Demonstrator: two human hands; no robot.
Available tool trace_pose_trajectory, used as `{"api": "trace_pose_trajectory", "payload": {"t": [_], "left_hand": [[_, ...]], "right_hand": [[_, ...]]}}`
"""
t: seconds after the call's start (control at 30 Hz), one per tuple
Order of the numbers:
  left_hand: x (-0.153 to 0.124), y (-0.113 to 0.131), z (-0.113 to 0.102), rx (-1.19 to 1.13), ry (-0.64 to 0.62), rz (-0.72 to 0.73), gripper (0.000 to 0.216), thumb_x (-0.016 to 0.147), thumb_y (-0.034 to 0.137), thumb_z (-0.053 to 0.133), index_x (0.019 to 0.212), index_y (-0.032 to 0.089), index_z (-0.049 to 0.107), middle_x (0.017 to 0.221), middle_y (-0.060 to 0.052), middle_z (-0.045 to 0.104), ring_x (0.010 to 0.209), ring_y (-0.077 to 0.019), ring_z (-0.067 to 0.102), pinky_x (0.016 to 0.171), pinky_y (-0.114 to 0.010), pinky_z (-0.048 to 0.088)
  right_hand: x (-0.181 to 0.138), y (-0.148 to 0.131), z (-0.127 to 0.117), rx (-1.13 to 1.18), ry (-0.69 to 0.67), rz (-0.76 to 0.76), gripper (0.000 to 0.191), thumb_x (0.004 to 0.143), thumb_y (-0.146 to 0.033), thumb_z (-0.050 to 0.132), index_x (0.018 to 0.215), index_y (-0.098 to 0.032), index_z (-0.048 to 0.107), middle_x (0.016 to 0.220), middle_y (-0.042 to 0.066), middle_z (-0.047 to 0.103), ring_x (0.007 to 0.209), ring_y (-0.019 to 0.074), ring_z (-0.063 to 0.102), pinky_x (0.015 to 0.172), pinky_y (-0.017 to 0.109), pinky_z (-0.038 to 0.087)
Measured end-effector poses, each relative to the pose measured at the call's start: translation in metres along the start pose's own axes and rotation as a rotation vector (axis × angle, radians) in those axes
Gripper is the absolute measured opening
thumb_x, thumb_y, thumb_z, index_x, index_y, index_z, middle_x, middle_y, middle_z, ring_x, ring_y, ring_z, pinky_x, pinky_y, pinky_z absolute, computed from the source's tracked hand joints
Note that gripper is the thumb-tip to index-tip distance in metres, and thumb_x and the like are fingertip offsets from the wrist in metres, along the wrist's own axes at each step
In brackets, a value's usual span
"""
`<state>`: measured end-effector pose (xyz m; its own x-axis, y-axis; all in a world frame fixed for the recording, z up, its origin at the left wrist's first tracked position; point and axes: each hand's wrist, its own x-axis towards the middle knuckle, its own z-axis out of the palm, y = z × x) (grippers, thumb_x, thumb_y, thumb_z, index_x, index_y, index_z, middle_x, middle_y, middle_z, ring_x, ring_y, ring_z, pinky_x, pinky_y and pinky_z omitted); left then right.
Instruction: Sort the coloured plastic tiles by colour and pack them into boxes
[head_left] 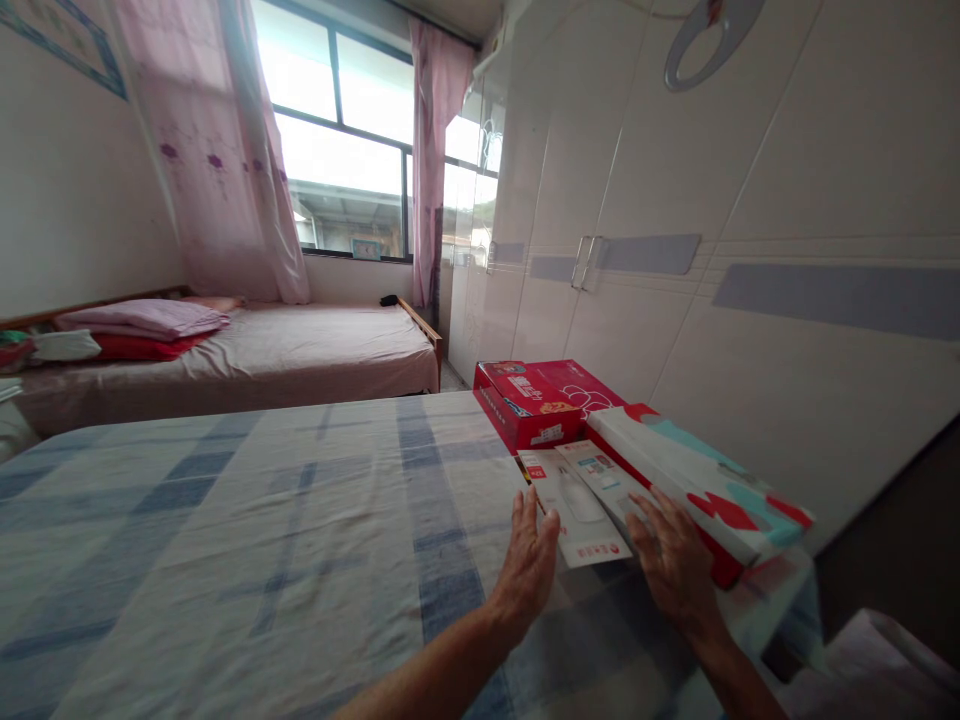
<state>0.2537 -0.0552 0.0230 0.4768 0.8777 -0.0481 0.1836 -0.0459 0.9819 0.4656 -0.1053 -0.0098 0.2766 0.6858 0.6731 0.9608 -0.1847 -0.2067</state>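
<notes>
My left hand [529, 560] is open, fingers stretched out, its tips at the left edge of a flat white box [574, 505] lying on the checked bedspread [262, 540]. My right hand [675, 565] lies flat with spread fingers on the right side of the white box, against a long white box with red and teal marks [705, 480]. Behind them stands a red carton [529, 405] with a second red box [589, 385] beside it.
A glossy white wardrobe [675, 250] with grey bands runs along the right. A second bed [300, 355] with folded pink and red bedding [142, 325] stands under the window [337, 140] with pink curtains. A narrow gap separates the beds.
</notes>
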Motion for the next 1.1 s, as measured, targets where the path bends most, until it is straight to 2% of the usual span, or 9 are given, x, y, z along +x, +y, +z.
{"api": "trace_pose_trajectory", "payload": {"t": [0.1,0.27,0.4,0.5,0.63,0.8,0.87,0.97,1.1], "left_hand": [[-0.002,-0.004,-0.031,0.089,0.093,0.01,0.065,0.089,0.048,0.027,0.143,0.013,0.022,0.154,-0.007,0.009,0.14,-0.0161,0.003,0.114,-0.034,0.007],[-0.012,-0.029,-0.117,0.375,0.335,0.025,0.055,0.089,0.042,0.03,0.134,0.011,0.04,0.15,-0.013,0.022,0.139,-0.0217,0.016,0.113,-0.041,0.016],[-0.023,-0.068,-0.182,0.745,0.563,0.213,0.053,0.088,0.042,0.031,0.128,0.009,0.046,0.146,-0.016,0.03,0.136,-0.0263,0.025,0.111,-0.045,0.024],[-0.029,-0.094,-0.211,1.005,0.552,0.333,0.048,0.086,0.039,0.036,0.121,0.011,0.053,0.139,-0.016,0.043,0.136,-0.03,0.025,0.108,-0.049,0.028],[-0.033,-0.106,-0.221,1.162,0.403,0.26,0.044,0.088,0.036,0.036,0.117,0.011,0.058,0.128,-0.017,0.054,0.131,-0.0311,0.036,0.105,-0.048,0.034],[-0.036,-0.094,-0.216,1.243,0.36,0.216,0.042,0.089,0.033,0.038,0.119,0.011,0.057,0.132,-0.016,0.051,0.131,-0.0305,0.035,0.106,-0.045,0.033],[-0.038,-0.088,-0.21,1.259,0.376,0.192,0.041,0.089,0.032,0.038,0.119,0.012,0.057,0.134,-0.015,0.049,0.132,-0.0306,0.034,0.106,-0.045,0.033],[-0.038,-0.08,-0.194,1.269,0.371,0.205,0.04,0.09,0.032,0.037,0.12,0.014,0.055,0.137,-0.014,0.046,0.133,-0.0294,0.031,0.105,-0.045,0.033],[-0.031,-0.072,-0.187,1.272,0.218,0.287,0.045,0.09,0.04,0.035,0.13,0.022,0.046,0.144,-0.009,0.038,0.136,-0.0265,0.026,0.108,-0.047,0.025]], "right_hand": [[-0.006,-0.016,-0.012,0.01,0.08,-0.11,0.052,0.089,-0.051,0.032,0.124,-0.016,0.05,0.133,0.015,0.046,0.128,0.0303,0.034,0.101,0.052,0.03],[-0.018,-0.043,-0.019,0.008,-0.016,-0.381,0.058,0.08,-0.056,0.05,0.128,-0.023,0.045,0.135,0.01,0.046,0.131,0.0306,0.03,0.103,0.051,0.024],[-0.017,-0.054,-0.012,-0.026,-0.135,-0.44,0.048,0.082,-0.05,0.05,0.124,-0.026,0.051,0.132,0.006,0.051,0.128,0.0274,0.036,0.106,0.05,0.019],[-0.012,-0.059,-0.01,-0.033,-0.212,-0.488,0.039,0.087,-0.037,0.044,0.124,-0.025,0.052,0.129,0.005,0.055,0.123,0.0226,0.044,0.107,0.047,0.019],[-0.007,-0.057,-0.008,-0.016,-0.201,-0.539,0.037,0.087,-0.026,0.041,0.122,-0.022,0.054,0.125,0.006,0.057,0.119,0.0205,0.049,0.105,0.045,0.024],[-0.012,-0.061,-0.008,0.059,-0.076,-0.527,0.042,0.085,-0.036,0.047,0.122,-0.017,0.052,0.129,0.013,0.052,0.124,0.0275,0.042,0.103,0.049,0.029],[-0.014,-0.08,-0.009,0.159,-0.071,-0.513,0.042,0.087,-0.036,0.045,0.124,-0.017,0.049,0.131,0.013,0.05,0.127,0.0254,0.039,0.104,0.045,0.031],[-0.015,-0.125,-0.004,0.325,-0.219,-0.494,0.037,0.091,-0.029,0.038,0.126,-0.021,0.046,0.133,0.008,0.048,0.128,0.018,0.038,0.104,0.037,0.035],[-0.009,-0.18,0.024,0.352,-0.439,-0.487,0.041,0.092,-0.031,0.035,0.128,-0.019,0.048,0.139,0.008,0.043,0.132,0.02,0.033,0.106,0.039,0.033]]}}
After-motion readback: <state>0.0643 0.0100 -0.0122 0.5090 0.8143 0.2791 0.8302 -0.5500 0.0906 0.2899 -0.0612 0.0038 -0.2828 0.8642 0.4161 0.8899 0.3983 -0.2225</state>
